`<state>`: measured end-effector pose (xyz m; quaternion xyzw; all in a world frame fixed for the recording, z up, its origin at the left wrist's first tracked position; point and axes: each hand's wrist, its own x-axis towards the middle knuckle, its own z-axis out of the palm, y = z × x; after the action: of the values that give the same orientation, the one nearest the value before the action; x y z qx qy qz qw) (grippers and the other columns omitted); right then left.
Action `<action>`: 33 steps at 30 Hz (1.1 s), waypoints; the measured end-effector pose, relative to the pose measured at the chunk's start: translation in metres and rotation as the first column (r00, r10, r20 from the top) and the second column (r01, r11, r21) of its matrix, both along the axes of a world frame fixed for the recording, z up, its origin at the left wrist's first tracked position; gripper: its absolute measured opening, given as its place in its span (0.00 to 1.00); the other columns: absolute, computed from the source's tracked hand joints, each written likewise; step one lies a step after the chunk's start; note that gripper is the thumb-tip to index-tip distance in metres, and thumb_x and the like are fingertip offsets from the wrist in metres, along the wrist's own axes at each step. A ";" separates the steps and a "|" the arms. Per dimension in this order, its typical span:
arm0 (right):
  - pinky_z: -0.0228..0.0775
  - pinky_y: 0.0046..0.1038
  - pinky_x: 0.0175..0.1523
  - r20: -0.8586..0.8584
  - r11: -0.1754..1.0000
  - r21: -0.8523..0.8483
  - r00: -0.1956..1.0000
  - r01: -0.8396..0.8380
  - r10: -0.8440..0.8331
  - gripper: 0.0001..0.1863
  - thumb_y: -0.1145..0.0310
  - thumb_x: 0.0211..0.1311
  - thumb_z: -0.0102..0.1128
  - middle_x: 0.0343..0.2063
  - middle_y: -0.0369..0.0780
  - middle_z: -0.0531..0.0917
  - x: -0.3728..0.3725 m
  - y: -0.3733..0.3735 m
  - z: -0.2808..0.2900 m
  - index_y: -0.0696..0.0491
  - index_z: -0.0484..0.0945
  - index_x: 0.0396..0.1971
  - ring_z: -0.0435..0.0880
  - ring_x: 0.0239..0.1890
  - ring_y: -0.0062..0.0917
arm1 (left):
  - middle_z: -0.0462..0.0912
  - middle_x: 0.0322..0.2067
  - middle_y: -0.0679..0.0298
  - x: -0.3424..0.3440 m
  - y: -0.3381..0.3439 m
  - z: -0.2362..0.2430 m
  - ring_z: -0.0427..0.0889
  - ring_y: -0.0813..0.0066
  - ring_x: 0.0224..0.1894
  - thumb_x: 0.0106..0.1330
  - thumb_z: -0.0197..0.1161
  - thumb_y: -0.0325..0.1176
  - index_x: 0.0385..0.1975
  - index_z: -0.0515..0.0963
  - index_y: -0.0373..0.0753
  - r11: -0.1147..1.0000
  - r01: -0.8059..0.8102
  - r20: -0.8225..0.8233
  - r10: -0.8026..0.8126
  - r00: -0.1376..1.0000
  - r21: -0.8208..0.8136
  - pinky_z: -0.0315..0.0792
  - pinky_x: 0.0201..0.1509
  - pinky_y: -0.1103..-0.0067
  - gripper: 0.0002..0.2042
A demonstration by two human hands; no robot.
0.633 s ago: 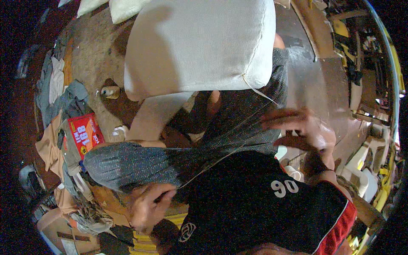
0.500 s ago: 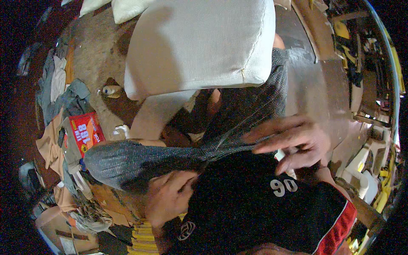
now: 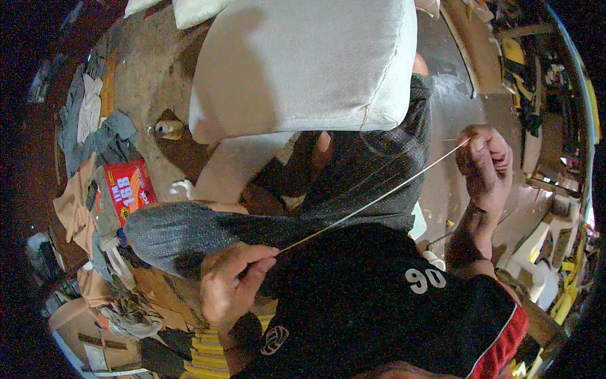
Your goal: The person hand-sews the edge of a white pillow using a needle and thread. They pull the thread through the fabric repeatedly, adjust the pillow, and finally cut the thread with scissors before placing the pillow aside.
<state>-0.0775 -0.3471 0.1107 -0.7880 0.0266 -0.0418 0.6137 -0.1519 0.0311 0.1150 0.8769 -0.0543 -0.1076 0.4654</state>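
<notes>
A pale thread (image 3: pixel 372 197) is stretched taut on a slant between my two hands, above my lap. Its lower left end is pinched between thumb and forefinger of my left hand (image 3: pixel 233 281), which is close to my body. Higher up on the right, my right hand (image 3: pixel 486 161) grips the other end with curled fingers. Whether a needle is on the thread is too small to tell. Beyond my hands rests a white padded cushion (image 3: pixel 309 69) with a stitched seam along its right side, apart from both hands.
On the floor at left stand a small thread spool (image 3: pixel 169 129) and a red packet (image 3: pixel 129 189) among heaped cloth scraps (image 3: pixel 113 142). White pillows (image 3: pixel 196 11) lie at the far edge. Wooden shelving with clutter (image 3: pixel 536 82) and a white plastic chair (image 3: pixel 536 246) are at right.
My right hand has swung up and to the right, closing its fingers. My left hand has shifted slightly left. The thread now shows drawn out straight between them.
</notes>
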 end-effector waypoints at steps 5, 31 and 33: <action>0.59 0.19 0.27 -0.238 0.955 -0.195 0.934 0.224 -0.268 0.10 0.66 0.69 0.59 0.23 0.32 0.78 -0.005 -0.009 -0.004 0.57 0.83 0.37 0.69 0.22 0.12 | 0.85 0.31 0.57 0.005 0.003 0.000 0.84 0.60 0.32 0.58 0.65 0.20 0.40 0.83 0.39 0.992 0.036 0.022 -0.039 0.999 0.121 0.77 0.38 0.70 0.11; 0.74 0.32 0.49 0.300 0.973 0.184 0.951 -0.140 0.080 0.08 0.74 0.71 0.54 0.39 0.48 0.85 0.011 0.069 -0.031 0.61 0.80 0.41 0.83 0.40 0.29 | 0.83 0.39 0.59 0.131 -0.086 -0.067 0.81 0.56 0.45 0.61 0.66 0.24 0.42 0.79 0.39 0.977 0.166 0.730 -0.018 0.684 -0.132 0.73 0.51 0.65 0.10; 0.74 0.32 0.50 0.306 0.960 0.266 0.952 -0.088 0.002 0.09 0.73 0.72 0.53 0.39 0.48 0.85 0.017 0.067 -0.032 0.61 0.79 0.43 0.83 0.41 0.29 | 0.82 0.41 0.61 0.140 -0.088 -0.071 0.80 0.59 0.44 0.57 0.68 0.22 0.41 0.81 0.37 0.989 0.141 0.781 -0.051 0.622 -0.048 0.74 0.52 0.68 0.12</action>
<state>-0.0600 -0.2800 0.0790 -0.6793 -0.0804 -0.1440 0.7151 -0.0124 -0.0568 0.0436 0.8076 -0.3022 0.2594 0.4349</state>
